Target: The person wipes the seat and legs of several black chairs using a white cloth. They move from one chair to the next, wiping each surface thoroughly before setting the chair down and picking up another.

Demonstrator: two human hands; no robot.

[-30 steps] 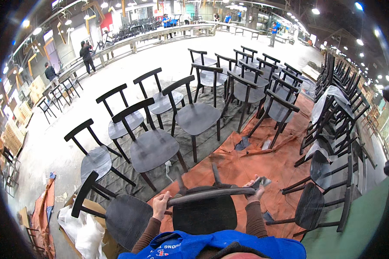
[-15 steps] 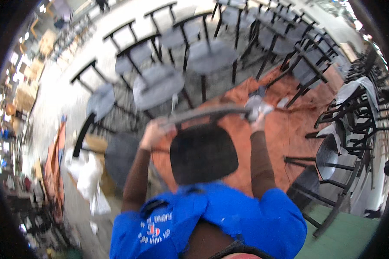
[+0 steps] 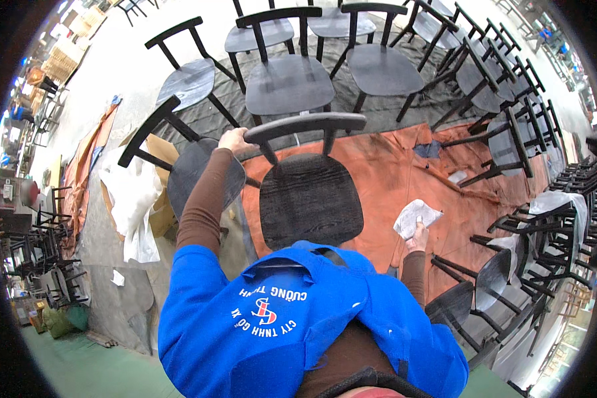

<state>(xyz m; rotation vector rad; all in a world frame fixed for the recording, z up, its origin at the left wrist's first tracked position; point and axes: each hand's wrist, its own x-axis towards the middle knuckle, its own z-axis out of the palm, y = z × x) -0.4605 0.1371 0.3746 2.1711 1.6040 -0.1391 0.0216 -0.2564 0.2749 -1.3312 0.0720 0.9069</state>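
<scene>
Directly in front of me stands a black wooden chair (image 3: pixel 312 196) with a curved top rail, its seat toward me. My left hand (image 3: pixel 235 140) is closed on the left end of that rail. Off to the right, apart from the chair, my right hand (image 3: pixel 416 237) pinches a crumpled white sheet (image 3: pixel 418 217), paper or thin cloth; I cannot tell which. Close by my left forearm is another dark chair (image 3: pixel 205 172), partly hidden by the arm.
An orange tarp (image 3: pixel 385 179) covers the floor ahead and to the right. Several dark chairs (image 3: pixel 288 86) stand in rows beyond it. Stacked chairs (image 3: pixel 544 232) line the right side. At left, white plastic wrapping (image 3: pixel 134 199) hangs over a cardboard box (image 3: pixel 162 215).
My right hand has left the right end of the chair's top rail and moved down and right with the white sheet. My left hand stays on the rail; the view has shifted.
</scene>
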